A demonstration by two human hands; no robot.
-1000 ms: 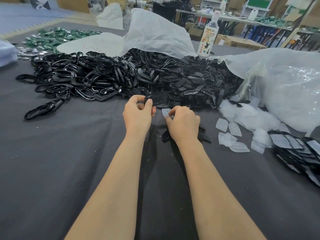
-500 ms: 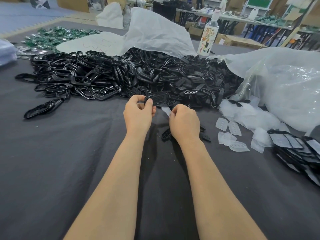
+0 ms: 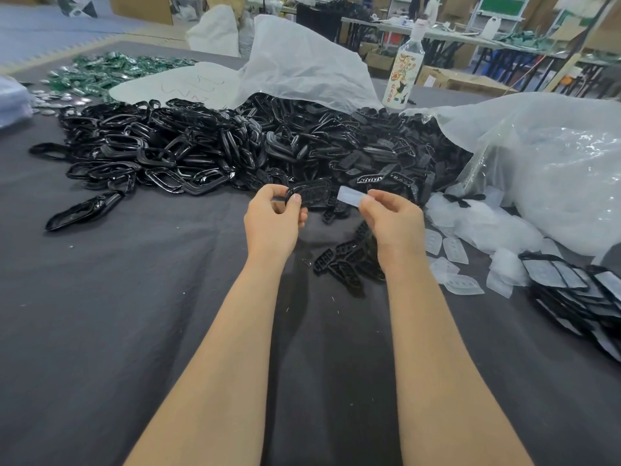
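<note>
Frame (image 3: 311,195) pinched by left hand (image 3: 272,223) just near of parts pile (image 3: 235,153); translucent pad (image 3: 349,196) pinched by right hand (image 3: 393,223) just right of it, likely lined up for fitting.

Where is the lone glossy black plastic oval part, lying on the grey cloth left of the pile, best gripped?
Probably pinch the lone part across one long edge near its middle, from above on the near side: it lies flat, apart from the pile, grey cloth around it. The left hand holds a black perforated piece, the right hand a translucent pad.
</note>
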